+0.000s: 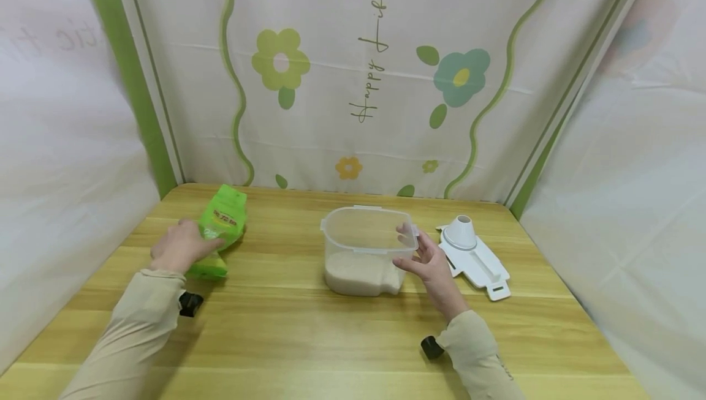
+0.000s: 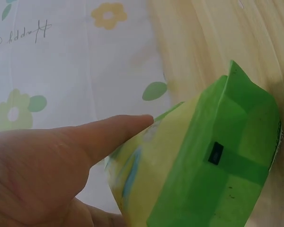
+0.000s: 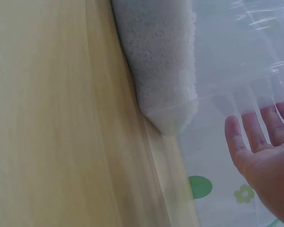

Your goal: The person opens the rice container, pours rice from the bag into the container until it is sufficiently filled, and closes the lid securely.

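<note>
On table | left hand (image 1: 179, 245) grips green bag (image 1: 220, 228) | right hand (image 1: 427, 265) spread beside container (image 1: 364, 253)

Glossy green bag (image 1: 219, 228), clear plastic container (image 1: 366, 247), wood-grain table (image 1: 309, 339).

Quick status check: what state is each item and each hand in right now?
Green bag: upright on the table, gripped by the left hand.
Clear container: lid off, white grains filling its bottom part.
White lid: flat on table, beside container.
Right hand: open, fingers at container's side.
</note>
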The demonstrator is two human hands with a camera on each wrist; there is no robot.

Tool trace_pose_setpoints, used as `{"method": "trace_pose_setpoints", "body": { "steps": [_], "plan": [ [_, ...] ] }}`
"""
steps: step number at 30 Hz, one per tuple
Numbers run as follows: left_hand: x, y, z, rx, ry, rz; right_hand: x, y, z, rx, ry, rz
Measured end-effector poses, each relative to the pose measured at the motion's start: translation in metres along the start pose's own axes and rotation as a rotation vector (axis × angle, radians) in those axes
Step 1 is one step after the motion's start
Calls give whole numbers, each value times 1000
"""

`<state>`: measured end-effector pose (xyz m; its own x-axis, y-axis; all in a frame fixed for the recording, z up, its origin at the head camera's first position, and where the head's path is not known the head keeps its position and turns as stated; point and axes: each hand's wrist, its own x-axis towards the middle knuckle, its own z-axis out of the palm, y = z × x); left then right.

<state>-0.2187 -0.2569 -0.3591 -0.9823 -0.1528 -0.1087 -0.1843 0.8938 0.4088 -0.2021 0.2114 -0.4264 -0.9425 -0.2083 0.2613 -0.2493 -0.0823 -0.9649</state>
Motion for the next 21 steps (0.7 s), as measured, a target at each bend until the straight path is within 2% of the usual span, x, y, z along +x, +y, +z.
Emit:
{"method": "trace_pose_setpoints", "body": {
  "steps": [21],
  "plan": [
    [-6,0,1,2,-9,6,0,0,1,22,14,3]
  ]
}}
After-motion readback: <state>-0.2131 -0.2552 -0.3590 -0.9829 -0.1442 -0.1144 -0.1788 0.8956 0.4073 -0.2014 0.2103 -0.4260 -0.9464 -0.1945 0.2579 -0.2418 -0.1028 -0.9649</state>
